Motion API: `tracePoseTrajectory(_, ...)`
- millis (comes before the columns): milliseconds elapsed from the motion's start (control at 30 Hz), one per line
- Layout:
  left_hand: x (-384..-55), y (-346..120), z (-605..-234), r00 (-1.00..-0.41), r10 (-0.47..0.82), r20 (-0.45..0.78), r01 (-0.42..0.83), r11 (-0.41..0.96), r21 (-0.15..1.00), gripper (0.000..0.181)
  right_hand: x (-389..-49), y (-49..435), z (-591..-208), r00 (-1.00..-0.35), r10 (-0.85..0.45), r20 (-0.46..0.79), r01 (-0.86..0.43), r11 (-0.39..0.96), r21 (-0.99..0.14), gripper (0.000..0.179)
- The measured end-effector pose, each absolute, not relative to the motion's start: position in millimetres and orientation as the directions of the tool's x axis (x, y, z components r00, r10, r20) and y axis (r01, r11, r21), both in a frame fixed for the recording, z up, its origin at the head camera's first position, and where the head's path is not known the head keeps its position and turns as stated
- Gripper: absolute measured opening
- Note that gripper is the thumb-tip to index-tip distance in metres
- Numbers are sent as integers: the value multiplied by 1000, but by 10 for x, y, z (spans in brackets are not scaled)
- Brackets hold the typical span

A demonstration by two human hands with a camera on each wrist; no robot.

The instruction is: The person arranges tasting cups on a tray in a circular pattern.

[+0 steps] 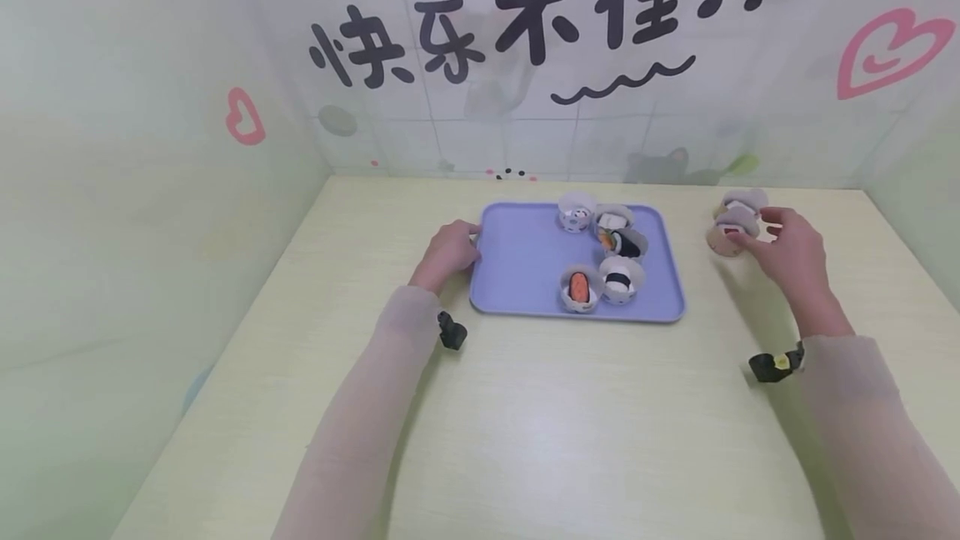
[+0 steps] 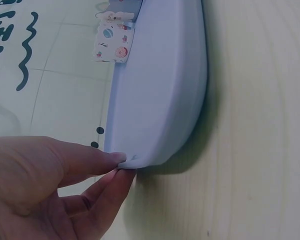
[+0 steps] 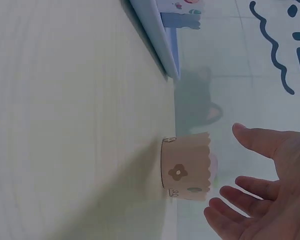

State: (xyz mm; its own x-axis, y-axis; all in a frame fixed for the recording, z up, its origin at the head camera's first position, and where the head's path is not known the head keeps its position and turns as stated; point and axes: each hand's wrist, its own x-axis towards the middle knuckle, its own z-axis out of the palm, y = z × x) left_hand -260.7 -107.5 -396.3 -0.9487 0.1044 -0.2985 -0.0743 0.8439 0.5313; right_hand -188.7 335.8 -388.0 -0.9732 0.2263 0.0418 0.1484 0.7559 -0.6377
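Bench [image 1: 555, 423] nearest. Left hand [image 1: 450, 247]: grip narrow, pinching left rim of blue tray [image 1: 517, 261]. Right hand [image 1: 797, 255]: grip wide, just beside tan paper cup [image 3: 185, 165], right of tray. Best squeezed gently, low on side, lest paper crumple. Farthest, black lettering [image 1: 537, 33]: "快乐不倒!"

Two hands at a blue tray [image 1: 517, 261] and some cups [image 1: 581, 306] on a pale worktop [image 1: 585, 423].
The left hand [image 1: 452, 248] touches the tray at its left edge. In the tray's right half stand five cups with sushi-like pieces [image 1: 579, 287]: three toward the back edge, two close to the front edge. The right hand [image 1: 797, 255] is at the nearer of two other cups [image 1: 724, 243], which stand side by side toward the worktop's back right corner.
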Motion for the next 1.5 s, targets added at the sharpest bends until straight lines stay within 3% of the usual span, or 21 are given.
tracePoseTrajectory(333,-2623,-1043,-3976,-947,109,-303,-72,845,530,63,-1985,3478,-3980,-971,217,-96,225,710,-668,84)
tracePoseTrajectory(867,-2622,-1014,-3974,-946,111,-305,-70,848,525,63,-2079,3499,-4064,-969,205,-136,242,685,-687,93)
tracePoseTrajectory(1500,-2636,-1069,-3964,-941,101,-323,-94,839,536,64,-2194,3338,-3984,-975,198,-105,220,761,-610,70)
